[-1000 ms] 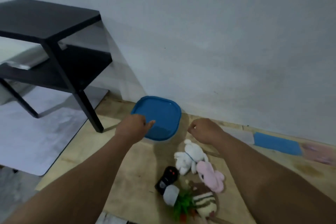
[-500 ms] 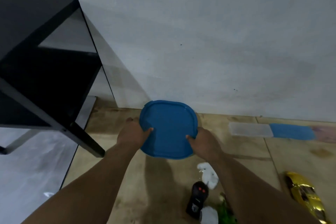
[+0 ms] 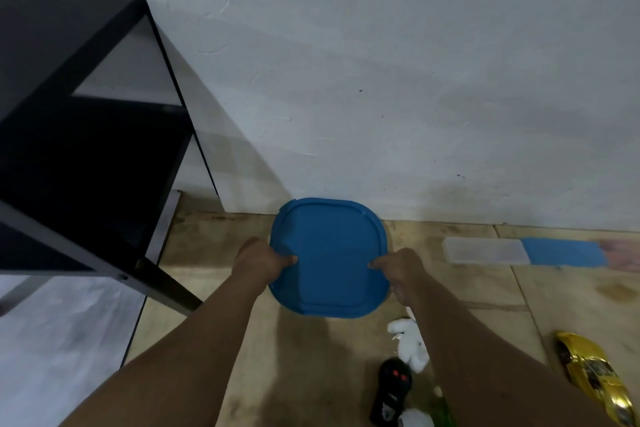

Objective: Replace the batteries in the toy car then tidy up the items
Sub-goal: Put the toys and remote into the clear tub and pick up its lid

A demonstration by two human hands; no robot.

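Toy car (image 3: 593, 377) is what this job is about, and from the head camera, my only view, I see it lying on the wooden floor (image 3: 311, 357) at the far right, gold and shiny, well apart from both hands. Nobody is touching it.

My left hand (image 3: 258, 262) grips the left edge of a blue lid (image 3: 329, 253), thumb on top and fingers curled under. My right hand (image 3: 401, 270) grips the right edge the same way. I cannot see if a box hangs under the lid, because the lid hides what is below it. I think two hands are used so it stays level and does not tip.

A black remote (image 3: 389, 392) with red buttons lies on the floor near my right arm, and a white soft toy (image 3: 410, 343) lies just beside it, partly hidden by the arm. These look like the things that need tidying.

Along the wall, a clear flat box (image 3: 485, 251) and a blue flat piece (image 3: 562, 252) sit touching end to end. A black table (image 3: 69, 114) stands at the left, its leg close to my left hand. I would mind that leg when moving the lid.
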